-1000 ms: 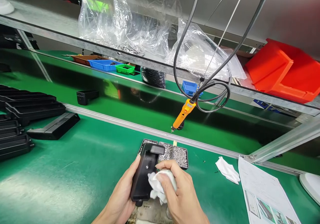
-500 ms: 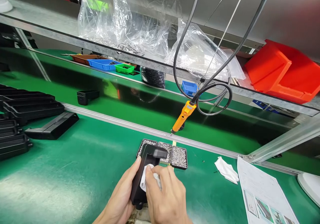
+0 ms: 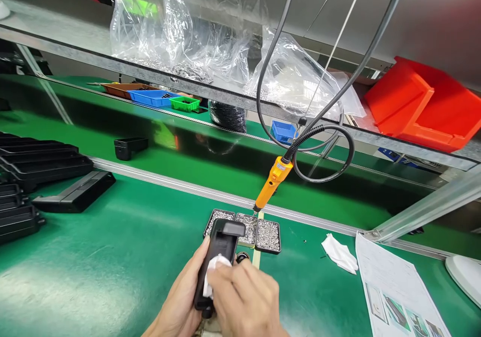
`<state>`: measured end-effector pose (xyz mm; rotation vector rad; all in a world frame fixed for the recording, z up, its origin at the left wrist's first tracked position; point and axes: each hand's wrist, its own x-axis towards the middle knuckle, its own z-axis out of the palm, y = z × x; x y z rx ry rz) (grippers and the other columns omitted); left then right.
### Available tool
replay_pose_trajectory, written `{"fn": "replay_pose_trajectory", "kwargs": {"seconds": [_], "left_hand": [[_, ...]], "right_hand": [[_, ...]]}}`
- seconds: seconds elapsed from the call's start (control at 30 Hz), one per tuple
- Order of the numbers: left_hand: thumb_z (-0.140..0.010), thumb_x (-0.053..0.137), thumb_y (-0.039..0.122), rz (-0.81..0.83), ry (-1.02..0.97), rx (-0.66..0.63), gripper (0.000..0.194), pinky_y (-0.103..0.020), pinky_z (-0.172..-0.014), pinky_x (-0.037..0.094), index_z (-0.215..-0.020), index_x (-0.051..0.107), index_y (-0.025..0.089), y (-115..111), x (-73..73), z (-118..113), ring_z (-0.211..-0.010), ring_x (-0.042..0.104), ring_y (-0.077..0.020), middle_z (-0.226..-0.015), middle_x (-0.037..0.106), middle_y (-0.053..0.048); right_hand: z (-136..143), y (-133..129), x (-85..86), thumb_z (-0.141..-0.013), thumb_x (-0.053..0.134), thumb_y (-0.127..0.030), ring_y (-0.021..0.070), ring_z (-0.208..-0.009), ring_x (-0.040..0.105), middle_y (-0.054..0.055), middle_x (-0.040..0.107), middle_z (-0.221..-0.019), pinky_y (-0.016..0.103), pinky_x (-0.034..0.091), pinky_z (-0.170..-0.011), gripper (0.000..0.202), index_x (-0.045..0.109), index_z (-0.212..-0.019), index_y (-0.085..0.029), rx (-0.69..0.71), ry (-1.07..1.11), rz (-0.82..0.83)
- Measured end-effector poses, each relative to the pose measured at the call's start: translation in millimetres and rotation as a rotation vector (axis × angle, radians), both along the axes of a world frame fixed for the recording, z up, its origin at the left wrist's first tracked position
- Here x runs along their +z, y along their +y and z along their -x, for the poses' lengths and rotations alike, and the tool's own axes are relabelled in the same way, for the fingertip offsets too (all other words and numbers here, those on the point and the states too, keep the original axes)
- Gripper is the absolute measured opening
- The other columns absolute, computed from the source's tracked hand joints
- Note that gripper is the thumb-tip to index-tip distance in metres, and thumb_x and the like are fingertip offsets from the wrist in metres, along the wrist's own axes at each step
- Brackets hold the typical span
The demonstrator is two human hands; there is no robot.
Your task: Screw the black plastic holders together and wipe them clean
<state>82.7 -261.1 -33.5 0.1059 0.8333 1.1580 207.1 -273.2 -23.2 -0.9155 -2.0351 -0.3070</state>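
Observation:
My left hand [image 3: 184, 292] is closed around the left side of a black plastic housing [image 3: 222, 245], which is held tilted above the green bench. A folded white cloth [image 3: 216, 269] is pinched in my right hand [image 3: 246, 297] and pressed into the hollow of the housing. My right fingers hide part of the cloth and the housing's right edge. Just beyond the housing stand small black trays [image 3: 268, 235] of shiny metal parts. A round dark object [image 3: 242, 257] shows partly behind my right hand.
An orange electric screwdriver [image 3: 271, 184] hangs on a cable over the trays. Black housings [image 3: 41, 159] are stacked at left. Another white cloth [image 3: 340, 254] and a printed sheet [image 3: 394, 287] lie at right. A metal shelf holds clear plastic bags [image 3: 210, 31] and a red bin [image 3: 421, 106].
My right hand and its cloth have slid down and left along the housing's hollow. The round dark object has come into sight. The screwdriver has swung slightly lower and left.

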Motion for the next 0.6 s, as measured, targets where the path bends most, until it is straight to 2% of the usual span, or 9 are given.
{"fn": "replay_pose_trajectory", "kwargs": {"seconds": [0.1, 0.23, 0.37, 0.5, 0.6], "left_hand": [[-0.095, 0.067, 0.038, 0.018, -0.005, -0.012, 0.037, -0.035, -0.080, 0.062, -0.116, 0.073, 0.008, -1.7, 1.4, 0.5, -0.088, 0.074, -0.0264, -0.098, 0.077, -0.013], [-0.093, 0.071, 0.041, 0.002, -0.010, -0.015, 0.040, -0.034, -0.079, 0.062, -0.114, 0.074, 0.008, -4.1, 0.4, 1.8, -0.089, 0.074, -0.0276, -0.094, 0.077, -0.012], [-0.092, 0.072, 0.041, -0.028, -0.014, -0.015, 0.037, -0.033, -0.074, 0.062, -0.112, 0.075, 0.010, -4.7, -1.1, 1.9, -0.082, 0.074, -0.0251, -0.090, 0.077, -0.010], [-0.093, 0.070, 0.039, -0.014, -0.009, 0.004, 0.035, -0.033, -0.074, 0.062, -0.108, 0.075, 0.007, -3.8, -1.9, 1.4, -0.077, 0.073, -0.0240, -0.088, 0.077, -0.011], [-0.093, 0.071, 0.040, -0.030, -0.015, -0.003, 0.036, -0.032, -0.074, 0.061, -0.113, 0.074, 0.010, -4.8, -2.6, 0.6, -0.078, 0.073, -0.0231, -0.090, 0.077, -0.010]], "right_hand": [[-3.3, 1.7, -1.2, -0.096, 0.054, -0.009, 0.0180, -0.072, 0.062, 0.005, 0.074, -0.100, 0.031, 0.047, -0.062, 0.025, 0.067, -0.115, -0.018, 0.032, -0.025, 0.022], [-3.6, 1.9, -1.4, -0.093, 0.056, -0.007, 0.0174, -0.069, 0.062, 0.005, 0.074, -0.093, 0.030, 0.044, -0.058, 0.020, 0.068, -0.105, -0.018, 0.008, 0.024, -0.060], [-2.2, 1.6, 1.9, -0.096, 0.055, -0.010, 0.0175, -0.068, 0.060, 0.007, 0.074, -0.100, 0.030, 0.044, -0.059, 0.023, 0.068, -0.114, -0.016, 0.024, 0.008, -0.013], [-0.5, 1.3, 3.0, -0.095, 0.054, -0.008, 0.0167, -0.064, 0.057, 0.003, 0.074, -0.091, 0.030, 0.039, -0.055, 0.019, 0.069, -0.102, -0.017, 0.021, 0.066, -0.040], [-3.5, 3.5, 3.1, -0.094, 0.058, -0.009, 0.0172, -0.069, 0.059, 0.004, 0.075, -0.102, 0.030, 0.043, -0.059, 0.022, 0.069, -0.113, -0.017, 0.027, 0.033, -0.016]]}}
